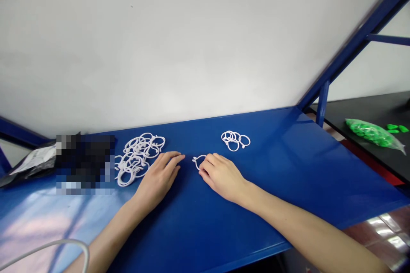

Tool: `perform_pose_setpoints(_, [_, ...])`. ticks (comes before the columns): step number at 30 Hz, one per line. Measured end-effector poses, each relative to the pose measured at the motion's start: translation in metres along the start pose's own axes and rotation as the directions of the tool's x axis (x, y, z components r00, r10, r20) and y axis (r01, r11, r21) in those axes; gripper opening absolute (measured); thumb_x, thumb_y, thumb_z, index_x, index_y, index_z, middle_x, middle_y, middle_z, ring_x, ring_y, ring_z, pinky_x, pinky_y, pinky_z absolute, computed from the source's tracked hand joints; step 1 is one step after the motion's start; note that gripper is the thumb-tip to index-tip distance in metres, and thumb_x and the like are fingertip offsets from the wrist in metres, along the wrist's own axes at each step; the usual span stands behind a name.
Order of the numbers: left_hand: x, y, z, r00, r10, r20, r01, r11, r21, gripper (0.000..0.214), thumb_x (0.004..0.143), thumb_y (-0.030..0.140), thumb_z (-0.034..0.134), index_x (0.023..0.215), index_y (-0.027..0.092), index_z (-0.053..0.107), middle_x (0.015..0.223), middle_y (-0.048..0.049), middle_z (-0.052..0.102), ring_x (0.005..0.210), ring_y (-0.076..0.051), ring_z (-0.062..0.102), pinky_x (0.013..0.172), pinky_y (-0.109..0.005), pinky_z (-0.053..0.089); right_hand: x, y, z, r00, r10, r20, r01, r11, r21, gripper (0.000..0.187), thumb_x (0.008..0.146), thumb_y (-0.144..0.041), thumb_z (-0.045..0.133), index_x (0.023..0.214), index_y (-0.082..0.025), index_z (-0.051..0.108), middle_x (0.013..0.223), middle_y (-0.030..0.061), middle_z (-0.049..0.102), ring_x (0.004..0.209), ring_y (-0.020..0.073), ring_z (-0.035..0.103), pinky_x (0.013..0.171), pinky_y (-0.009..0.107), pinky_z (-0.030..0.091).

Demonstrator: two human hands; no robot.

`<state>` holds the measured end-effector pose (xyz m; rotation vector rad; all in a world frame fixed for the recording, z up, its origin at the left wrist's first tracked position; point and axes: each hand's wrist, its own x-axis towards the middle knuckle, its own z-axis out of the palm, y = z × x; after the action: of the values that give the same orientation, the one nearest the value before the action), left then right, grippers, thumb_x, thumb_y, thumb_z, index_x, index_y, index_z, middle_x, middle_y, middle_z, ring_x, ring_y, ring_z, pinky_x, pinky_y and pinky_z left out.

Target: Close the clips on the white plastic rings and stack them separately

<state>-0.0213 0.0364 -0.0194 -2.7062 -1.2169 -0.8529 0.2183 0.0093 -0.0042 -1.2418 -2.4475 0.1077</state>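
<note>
Head view: smooth, glossy blue shelf (288,170), strewn with thin round white plastic rings. Right hand (221,175) curled at centre, fingertips (205,166) pinching a single ring (196,161) (partly hidden). Left hand (158,179) flat, fingers loosely spread, holding nothing, just beside the tangled heap (137,158) at left. Small cluster (235,140) farther back.

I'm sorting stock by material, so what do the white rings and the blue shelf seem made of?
Rings: probably plastic, matt white; thin, with small clasp nubs and no metallic glint. Shelf: likely painted sheet metal, glossy blue; it mirrors the light and has a thin folded front edge.
</note>
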Motion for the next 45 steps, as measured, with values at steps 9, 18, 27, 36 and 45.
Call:
perform_pose_setpoints(9, [-0.001,0.037,-0.013,0.972,-0.227,0.068,0.232,0.85,-0.472,0.018,0.099,0.03,0.06,0.11,0.026,0.073,0.103,-0.002,0.079,0.091,-0.017,0.074,0.083,-0.029,0.06,-0.006,-0.007,-0.009,0.991,0.13,-0.039,-0.06,0.68,0.731,0.006,0.098,-0.02,0.055,0.099,-0.021,0.061,0.088,0.0001,0.071,0.076,0.0131,0.068,0.072,0.026,0.054])
perform_pose_setpoints(18, [-0.001,0.057,-0.015,0.816,-0.532,0.225,0.49,0.431,-0.758,0.019,0.087,0.039,0.073,0.088,0.02,0.073,0.079,-0.002,0.077,0.065,-0.016,0.073,0.062,-0.025,0.062,-0.008,-0.011,-0.008,0.99,0.138,-0.04,-0.08,0.761,0.644,0.014,0.104,-0.03,0.054,0.104,-0.022,0.065,0.094,0.0019,0.076,0.077,0.0141,0.071,0.068,0.025,0.051])
perform_pose_setpoints(27, [-0.006,0.061,-0.016,0.947,-0.313,-0.068,0.186,0.712,-0.677,0.012,0.093,0.015,0.067,0.086,0.023,0.074,0.076,0.0009,0.077,0.067,-0.013,0.072,0.064,-0.023,0.061,-0.013,-0.02,-0.011,0.996,0.024,-0.091,0.037,0.793,0.607,0.019,0.108,-0.026,0.047,0.096,-0.02,0.061,0.089,0.002,0.073,0.074,0.013,0.069,0.067,0.024,0.053])
perform_pose_setpoints(36, [-0.003,0.058,-0.019,0.976,-0.001,-0.216,-0.096,0.894,-0.438,0.018,0.096,0.006,0.058,0.092,0.021,0.067,0.082,0.0004,0.076,0.07,-0.01,0.072,0.066,-0.02,0.057,-0.012,-0.015,-0.009,0.981,-0.156,-0.115,0.187,0.914,0.36,0.029,0.111,-0.028,0.038,0.094,-0.019,0.06,0.086,0.0022,0.073,0.067,0.0129,0.068,0.063,0.025,0.052])
perform_pose_setpoints(45, [-0.007,-0.018,-0.05,0.98,-0.062,0.188,0.035,0.989,0.141,0.031,0.085,0.016,0.053,0.111,0.022,0.069,0.099,-0.0082,0.074,0.095,-0.03,0.067,0.083,-0.044,0.053,0.001,0.047,-0.028,0.914,0.232,-0.331,-0.277,0.956,-0.093,0.027,0.107,-0.036,0.05,0.099,-0.019,0.068,0.092,0.0049,0.074,0.07,0.017,0.07,0.057,0.026,0.045])
